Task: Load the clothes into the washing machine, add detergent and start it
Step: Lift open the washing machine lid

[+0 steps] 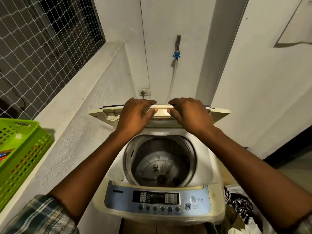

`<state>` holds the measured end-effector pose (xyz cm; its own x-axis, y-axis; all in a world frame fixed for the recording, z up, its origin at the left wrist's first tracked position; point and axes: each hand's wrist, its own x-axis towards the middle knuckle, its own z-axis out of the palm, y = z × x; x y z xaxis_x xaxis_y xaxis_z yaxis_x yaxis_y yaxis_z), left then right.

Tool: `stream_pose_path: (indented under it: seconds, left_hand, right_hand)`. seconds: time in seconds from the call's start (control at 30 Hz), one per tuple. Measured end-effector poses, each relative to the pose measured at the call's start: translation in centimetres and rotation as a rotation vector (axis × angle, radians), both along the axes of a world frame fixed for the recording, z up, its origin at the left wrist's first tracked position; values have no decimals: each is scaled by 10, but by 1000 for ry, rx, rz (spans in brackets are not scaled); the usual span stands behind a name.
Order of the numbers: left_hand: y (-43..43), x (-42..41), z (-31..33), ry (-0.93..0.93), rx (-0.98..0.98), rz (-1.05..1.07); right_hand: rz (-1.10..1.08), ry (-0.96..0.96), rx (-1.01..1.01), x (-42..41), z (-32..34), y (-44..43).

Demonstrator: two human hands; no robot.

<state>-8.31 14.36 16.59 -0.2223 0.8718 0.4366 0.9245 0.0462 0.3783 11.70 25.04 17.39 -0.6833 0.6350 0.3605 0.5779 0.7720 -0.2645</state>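
A cream top-loading washing machine [209, 168] stands below me with its folding lid [219, 113] raised at the back. My left hand [135, 115] and my right hand [187, 114] both grip the lid's front edge, fingers curled over it. The steel drum [160, 159] is open to view and holds no clothes. A blue control panel [118, 198] with buttons faces me at the front. Black-and-white patterned clothes [239, 205] lie in a heap at the lower right beside the machine.
A green plastic basket [22, 149] sits on the white ledge at the left, under a netted window [42, 48]. On the wall behind are a tap with a blue fitting [176, 54], its hose, and a power socket [144, 92].
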Motion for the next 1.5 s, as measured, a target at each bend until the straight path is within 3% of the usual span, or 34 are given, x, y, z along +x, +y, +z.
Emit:
stream_pose_path:
  seconds: [0.23, 0.97, 1.13, 1.3, 1.5]
  left_hand:
    - [53, -20, 7, 43, -32, 35]
    - [131, -50, 11, 130, -180, 99]
    - [124, -54, 7, 148, -193, 52]
    - [100, -42, 7, 288, -126, -4]
    - [48, 9, -14, 54, -96, -34]
  right_hand:
    - [-132, -37, 44, -28, 5, 36]
    - [-106, -137, -26, -66, 0, 114]
    - [-57, -99, -33, -51, 4, 109]
    - [-94, 40, -22, -22, -1, 77]
    - [-155, 72, -87, 26, -27, 20]
